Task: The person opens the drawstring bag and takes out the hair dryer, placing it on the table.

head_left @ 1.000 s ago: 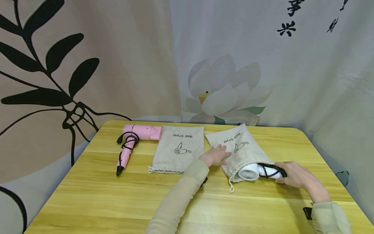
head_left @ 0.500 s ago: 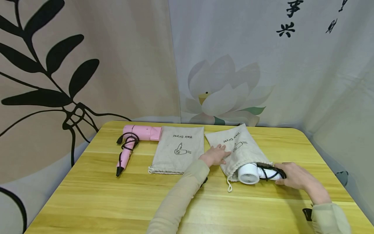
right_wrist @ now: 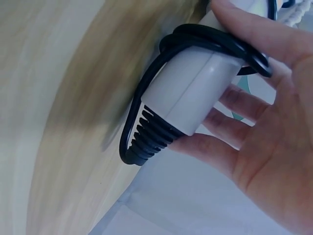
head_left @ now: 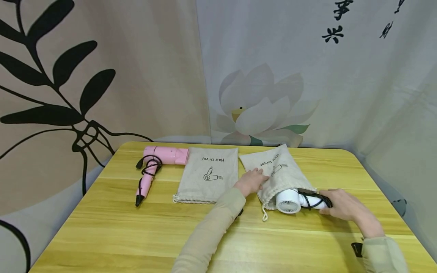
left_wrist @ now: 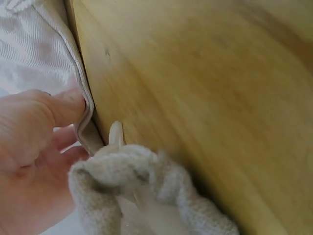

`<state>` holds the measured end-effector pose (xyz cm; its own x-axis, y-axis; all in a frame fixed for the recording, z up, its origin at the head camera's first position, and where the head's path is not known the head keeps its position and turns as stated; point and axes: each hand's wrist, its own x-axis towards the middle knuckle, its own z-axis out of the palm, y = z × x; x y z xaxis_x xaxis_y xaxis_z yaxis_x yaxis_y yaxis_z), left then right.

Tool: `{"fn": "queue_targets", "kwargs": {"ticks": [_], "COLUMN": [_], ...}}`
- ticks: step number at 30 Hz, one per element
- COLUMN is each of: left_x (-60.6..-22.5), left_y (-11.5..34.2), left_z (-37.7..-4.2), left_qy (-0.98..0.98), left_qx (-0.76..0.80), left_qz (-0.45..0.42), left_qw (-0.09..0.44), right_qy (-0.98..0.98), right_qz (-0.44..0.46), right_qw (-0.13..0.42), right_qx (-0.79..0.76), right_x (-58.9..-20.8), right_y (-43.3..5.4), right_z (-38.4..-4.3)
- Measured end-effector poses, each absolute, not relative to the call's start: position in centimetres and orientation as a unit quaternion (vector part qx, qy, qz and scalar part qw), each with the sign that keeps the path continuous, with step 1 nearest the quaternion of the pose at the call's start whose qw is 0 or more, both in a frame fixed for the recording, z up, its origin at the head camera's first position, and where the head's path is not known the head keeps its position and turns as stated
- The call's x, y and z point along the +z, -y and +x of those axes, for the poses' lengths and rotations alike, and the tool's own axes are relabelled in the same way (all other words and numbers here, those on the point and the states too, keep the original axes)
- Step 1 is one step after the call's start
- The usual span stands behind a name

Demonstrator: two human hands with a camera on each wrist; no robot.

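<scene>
A white hair dryer (head_left: 288, 201) lies at the right of the table, its nozzle end inside the mouth of a grey drawstring bag (head_left: 293, 172) printed "Hair Dryer". Its round vented end and its handle, wrapped in black cord, show outside the bag. My right hand (head_left: 343, 204) grips that handle (right_wrist: 193, 90), thumb on one side and fingers on the other, as the right wrist view shows. On the bag's left side my left hand (head_left: 252, 181) pinches the cloth edge between thumb and fingers. The bag's gathered rim (left_wrist: 132, 166) shows close up in the left wrist view.
A second printed drawstring bag (head_left: 211, 163) lies flat to the left. Beside it is a pink hair dryer (head_left: 167, 154) with black cord around its handle. Printed curtains (head_left: 153, 76) hang behind the wooden table (head_left: 119, 235).
The white hair dryer and my right hand have shifted slightly left. The bag's mouth and hanging drawstring moved a little left too. My left hand stays nearly in place.
</scene>
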<state>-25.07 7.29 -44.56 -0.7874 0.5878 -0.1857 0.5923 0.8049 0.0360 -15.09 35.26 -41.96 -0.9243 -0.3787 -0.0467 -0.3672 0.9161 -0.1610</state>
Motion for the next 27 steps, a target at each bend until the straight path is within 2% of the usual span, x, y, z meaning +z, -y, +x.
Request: {"fn": "queue_targets", "kwargs": {"ticks": [9,11,13,19,27], "left_x": [-44.2,-44.0,-43.7,-42.7,-42.4], "left_y": [-7.9,-8.1,-8.1,-7.9,-7.6], "left_z": [-24.5,-24.1,-23.7,-22.9,-22.8], "left_qy": [-0.941,-0.939,-0.94,-0.936,-0.927], "left_qx": [-0.028,-0.026,-0.007,0.048,0.049], "left_qz": [0.336,0.341,0.342,0.338,0.346], "left_qw": [-0.024,-0.032,-0.014,0.083,0.136], "right_qy": [-0.978,-0.978,-0.978,-0.977,-0.976], "right_qz": [-0.19,-0.191,-0.191,-0.191,-0.197], "right_qw": [0.033,0.033,0.034,0.041,0.043], "right_qx": [-0.08,-0.081,-0.081,-0.086,-0.087], "right_x": [-42.0,-42.0,-42.0,-41.9,-41.8], "right_y": [-34.7,-34.6,-34.6,-34.6,-34.5], "right_z": [-15.1,-15.1,-15.0,-15.1,-15.1]}}
